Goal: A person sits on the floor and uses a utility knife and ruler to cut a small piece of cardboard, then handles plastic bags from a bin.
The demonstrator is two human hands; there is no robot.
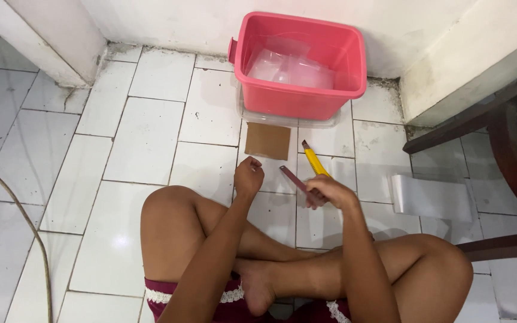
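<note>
Brown card square (pixel 267 141) lies flat on the tiled floor (pixel 145 137) just before the pink tub (pixel 299 63); right hand (pixel 329 192) grip closed on a maroon strip (pixel 294 178), left hand (pixel 249 177) loosely curled, empty, open tiles leftward.

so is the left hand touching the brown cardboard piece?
Apart. The head view shows the left hand closed, with bare white tile between it and the brown cardboard piece.

I see clear plastic bags (pixel 294 69) heaped in the pink tub (pixel 330 98) far centre | flat clear plastic bag (pixel 432 197) on floor tiles, right | brown cardboard square (pixel 267 141) just near of the tub | no labels, signs, screens
</note>
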